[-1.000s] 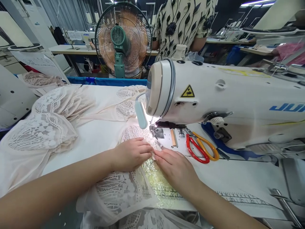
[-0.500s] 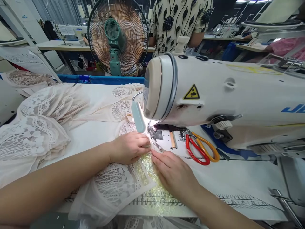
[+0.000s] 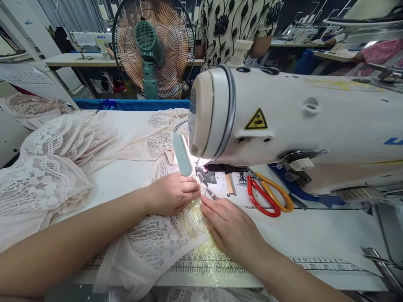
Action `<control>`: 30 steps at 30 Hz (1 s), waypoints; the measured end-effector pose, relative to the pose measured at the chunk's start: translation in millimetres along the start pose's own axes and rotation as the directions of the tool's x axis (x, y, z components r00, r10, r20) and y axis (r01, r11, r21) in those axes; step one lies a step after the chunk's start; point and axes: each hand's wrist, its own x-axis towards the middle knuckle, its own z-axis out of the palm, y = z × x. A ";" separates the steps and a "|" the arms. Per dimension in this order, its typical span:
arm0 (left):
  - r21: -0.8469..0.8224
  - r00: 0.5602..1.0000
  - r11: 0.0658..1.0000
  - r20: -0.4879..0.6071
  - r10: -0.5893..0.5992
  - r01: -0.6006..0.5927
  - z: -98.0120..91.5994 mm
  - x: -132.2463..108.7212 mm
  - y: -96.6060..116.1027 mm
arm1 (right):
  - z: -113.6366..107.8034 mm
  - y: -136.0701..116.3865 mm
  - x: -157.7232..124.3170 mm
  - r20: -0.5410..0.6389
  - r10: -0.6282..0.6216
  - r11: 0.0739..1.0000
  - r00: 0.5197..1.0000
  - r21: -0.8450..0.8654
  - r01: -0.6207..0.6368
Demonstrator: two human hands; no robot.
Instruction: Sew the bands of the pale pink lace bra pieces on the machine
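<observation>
Just in front of the sewing machine's presser foot (image 3: 201, 170), my left hand (image 3: 173, 193) is closed with curled fingers on the pale lace fabric (image 3: 154, 235). My right hand (image 3: 233, 226) lies close beside it, its fingers pressed together at the fabric's edge; its thumb is mostly hidden. The lace hangs down over the table's front edge. Under and between the hands lies a shiny yellowish clear film (image 3: 204, 235). A pale blue lamp head (image 3: 182, 155) lights the needle area. Both fingertips are near the needle, which I cannot make out clearly.
White sewing machine (image 3: 267, 113) fills the right side. Red-and-orange-handled scissors (image 3: 267, 195) lie under its arm. Lace pieces (image 3: 47, 176) are heaped at left. A printed ruler (image 3: 315, 264) runs along the front edge. Behind stand a fan (image 3: 151, 50) and a person in a patterned shirt (image 3: 233, 29).
The view has shifted slightly, so the machine and scissors sit a little further right. Both hands keep nearly the same place on the lace, whose lower corner has shifted slightly right and up.
</observation>
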 end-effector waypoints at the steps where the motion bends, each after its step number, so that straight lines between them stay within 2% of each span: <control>1: 0.015 1.000 1.000 -0.004 0.001 -0.001 -0.5 0.5 -1.6 | -0.1 0.0 0.2 0.002 0.000 1.000 1.000 -0.002 0.000; 6: 0.095 0.999 0.995 -0.030 -0.030 0.032 -3.7 3.9 -9.2 | -0.8 1.0 1.0 0.003 -0.009 1.000 1.000 0.003 0.009; 16: 0.195 0.998 0.980 0.044 0.037 -0.044 -3.1 4.1 -23.5 | -3.4 2.2 -0.5 0.013 0.002 0.999 1.000 0.048 -0.003; 24: 0.149 0.996 0.985 0.015 -0.085 0.082 -2.7 3.1 -36.0 | 1.7 3.7 -2.2 0.012 0.039 0.994 0.999 0.098 -0.040; 30: 0.229 0.991 0.965 0.018 -0.134 0.127 -4.7 1.8 -41.9 | 2.7 4.2 -3.2 0.023 0.046 0.992 0.999 0.114 -0.048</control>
